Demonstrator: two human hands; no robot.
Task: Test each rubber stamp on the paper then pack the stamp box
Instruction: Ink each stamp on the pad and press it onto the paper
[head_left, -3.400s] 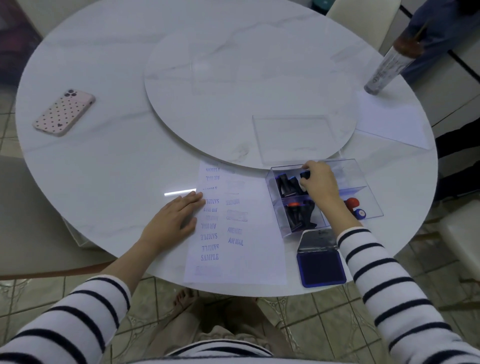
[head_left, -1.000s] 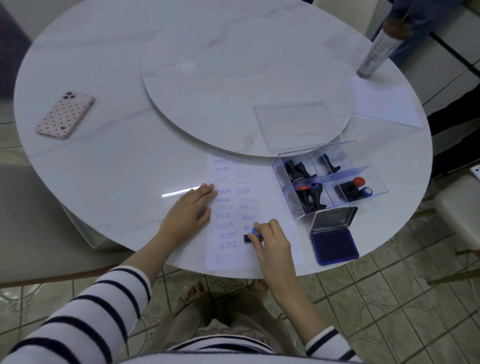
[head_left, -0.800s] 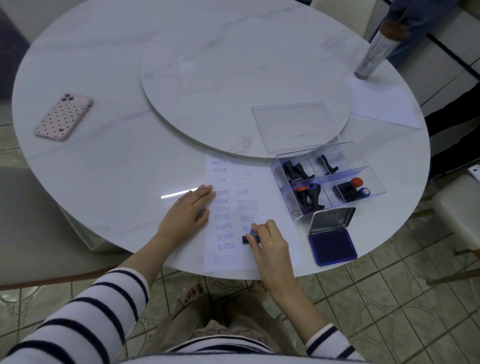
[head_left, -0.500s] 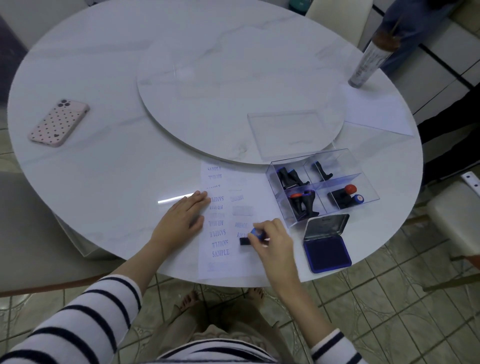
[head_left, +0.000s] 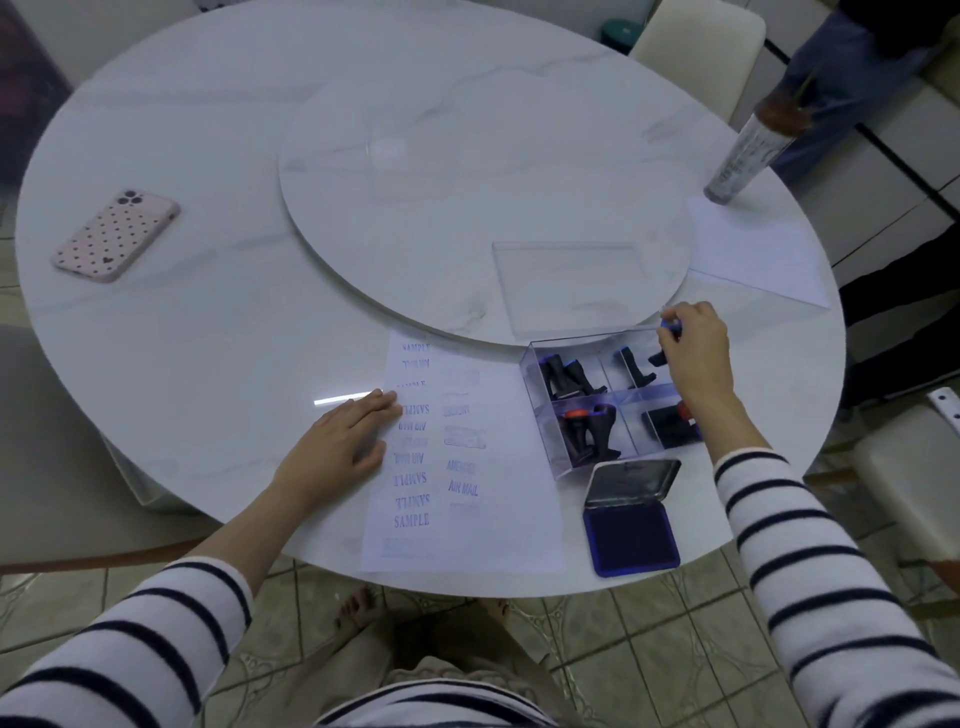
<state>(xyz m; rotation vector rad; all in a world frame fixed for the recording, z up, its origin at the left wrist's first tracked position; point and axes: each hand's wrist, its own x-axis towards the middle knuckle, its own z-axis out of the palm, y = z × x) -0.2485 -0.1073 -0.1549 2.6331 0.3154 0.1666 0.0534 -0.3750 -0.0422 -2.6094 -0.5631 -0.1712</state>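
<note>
A white paper (head_left: 498, 519) with several blue stamp prints lies at the near table edge. My left hand (head_left: 340, 447) rests flat on its left side, fingers apart. To the right stands a clear four-compartment stamp box (head_left: 540, 395) holding several black stamps. My right hand (head_left: 696, 353) hovers over the box's far right compartment, fingers closed on a black stamp with a blue knob (head_left: 670, 327). An open blue ink pad (head_left: 631, 530) lies just in front of the box. The box's clear lid (head_left: 571, 286) rests on the turntable behind it.
A round marble table (head_left: 182, 322) carries a raised turntable (head_left: 467, 171). A pink dotted phone (head_left: 117, 234) lies far left. A tall cylindrical container (head_left: 748, 156) and a spare sheet (head_left: 753, 260) sit at the right. A person's legs stand behind; chairs ring the table.
My right hand lifted the blue-knobbed stamp off the paper and carried it right and away to the box's far right compartment. My left hand stayed on the paper.
</note>
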